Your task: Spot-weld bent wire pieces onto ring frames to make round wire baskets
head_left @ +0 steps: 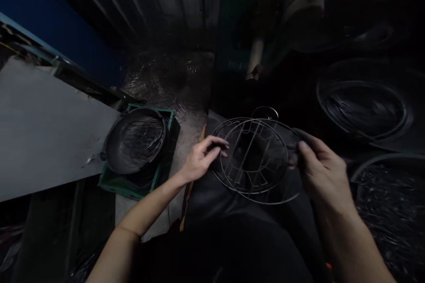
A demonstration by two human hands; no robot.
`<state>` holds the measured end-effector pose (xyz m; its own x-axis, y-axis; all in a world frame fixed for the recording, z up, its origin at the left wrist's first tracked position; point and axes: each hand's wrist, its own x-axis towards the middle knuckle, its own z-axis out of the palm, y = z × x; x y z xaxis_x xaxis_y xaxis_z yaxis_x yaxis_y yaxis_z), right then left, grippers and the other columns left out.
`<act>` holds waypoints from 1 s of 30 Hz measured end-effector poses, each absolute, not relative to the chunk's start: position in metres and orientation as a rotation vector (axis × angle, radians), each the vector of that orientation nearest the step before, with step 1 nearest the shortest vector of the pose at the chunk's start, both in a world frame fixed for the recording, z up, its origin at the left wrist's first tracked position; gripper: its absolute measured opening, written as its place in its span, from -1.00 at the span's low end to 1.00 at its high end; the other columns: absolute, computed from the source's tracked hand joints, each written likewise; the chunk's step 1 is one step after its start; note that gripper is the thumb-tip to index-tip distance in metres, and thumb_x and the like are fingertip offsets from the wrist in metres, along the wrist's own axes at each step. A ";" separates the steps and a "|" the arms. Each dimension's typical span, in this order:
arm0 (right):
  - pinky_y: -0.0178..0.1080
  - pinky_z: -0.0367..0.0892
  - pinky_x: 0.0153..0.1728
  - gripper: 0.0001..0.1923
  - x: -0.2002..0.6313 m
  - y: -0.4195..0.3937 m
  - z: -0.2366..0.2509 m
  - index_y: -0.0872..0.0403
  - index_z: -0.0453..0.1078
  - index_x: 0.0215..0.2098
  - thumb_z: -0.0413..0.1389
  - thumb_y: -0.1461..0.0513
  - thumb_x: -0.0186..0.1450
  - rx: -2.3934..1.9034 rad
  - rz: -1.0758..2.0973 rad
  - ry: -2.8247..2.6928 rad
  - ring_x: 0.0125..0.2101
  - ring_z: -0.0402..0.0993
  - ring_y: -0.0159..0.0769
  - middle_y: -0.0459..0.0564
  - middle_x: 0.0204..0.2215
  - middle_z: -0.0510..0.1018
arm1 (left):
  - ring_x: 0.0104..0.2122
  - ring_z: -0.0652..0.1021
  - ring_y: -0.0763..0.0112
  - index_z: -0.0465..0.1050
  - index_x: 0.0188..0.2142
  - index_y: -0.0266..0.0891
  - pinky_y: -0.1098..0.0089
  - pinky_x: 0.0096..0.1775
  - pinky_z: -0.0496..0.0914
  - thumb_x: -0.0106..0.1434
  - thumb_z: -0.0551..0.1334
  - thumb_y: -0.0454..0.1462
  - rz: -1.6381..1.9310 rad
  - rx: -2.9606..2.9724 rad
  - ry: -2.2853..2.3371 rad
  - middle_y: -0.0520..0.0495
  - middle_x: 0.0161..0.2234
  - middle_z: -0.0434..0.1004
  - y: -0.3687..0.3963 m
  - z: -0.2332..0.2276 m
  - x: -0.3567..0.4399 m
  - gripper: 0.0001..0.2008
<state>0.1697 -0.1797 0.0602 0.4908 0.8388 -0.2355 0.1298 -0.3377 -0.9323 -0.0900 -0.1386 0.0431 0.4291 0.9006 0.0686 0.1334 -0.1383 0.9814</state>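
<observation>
Right grip (324, 169) pinches wirework (249, 152); dim machine lettering (237, 65) is unreadable.

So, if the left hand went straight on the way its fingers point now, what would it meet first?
Most likely the round wire rack; its left rim appears at the fingers of the left hand. Depth is unclear, so they may already touch.

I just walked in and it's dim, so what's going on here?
A person has a round wire rack in front of them. The right hand holds its right side, while the left hand is at its left edge; whether that one grips is unclear. To the left, a pan of thin wires sits on a green crate.
</observation>
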 end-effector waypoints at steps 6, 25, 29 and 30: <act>-0.10 0.37 -0.20 -0.57 0.167 -0.154 0.038 0.05 0.49 -0.04 -0.04 0.14 0.21 -2.071 0.446 -1.383 -0.33 0.40 -0.24 0.06 -0.33 0.42 | -0.46 0.49 0.51 0.33 0.06 -0.18 0.46 -0.32 0.40 0.25 0.20 -0.22 0.729 1.425 1.214 0.07 -0.46 0.44 -0.111 0.022 -0.078 -0.63; 0.00 0.24 0.05 -0.52 0.198 -0.157 -0.008 -0.06 0.31 0.11 -0.16 -0.01 0.33 -1.939 0.847 -1.468 -0.05 0.36 -0.14 0.02 -0.11 0.46 | -0.15 0.43 0.38 0.30 0.11 -0.17 0.31 -0.02 0.35 0.37 0.03 -0.13 0.741 1.918 1.393 -0.08 -0.20 0.37 -0.122 -0.023 -0.068 -0.62; -0.05 0.22 0.08 -0.54 0.184 -0.167 -0.005 -0.05 0.31 0.07 -0.12 -0.05 0.34 -1.837 0.812 -1.302 0.00 0.35 -0.20 -0.01 -0.02 0.44 | -0.09 0.40 0.32 0.24 0.15 -0.11 0.23 0.04 0.28 0.34 0.09 -0.14 0.696 1.946 1.360 -0.07 -0.10 0.42 -0.123 -0.022 -0.073 -0.60; -0.07 0.26 0.03 -0.54 0.180 -0.170 -0.001 -0.02 0.34 0.04 -0.08 -0.06 0.32 -1.859 0.737 -1.275 -0.05 0.38 -0.21 0.01 -0.06 0.45 | -0.07 0.40 0.31 0.24 0.15 -0.11 0.22 0.05 0.27 0.33 0.10 -0.16 0.698 1.944 1.359 -0.07 -0.07 0.43 -0.122 -0.021 -0.074 -0.60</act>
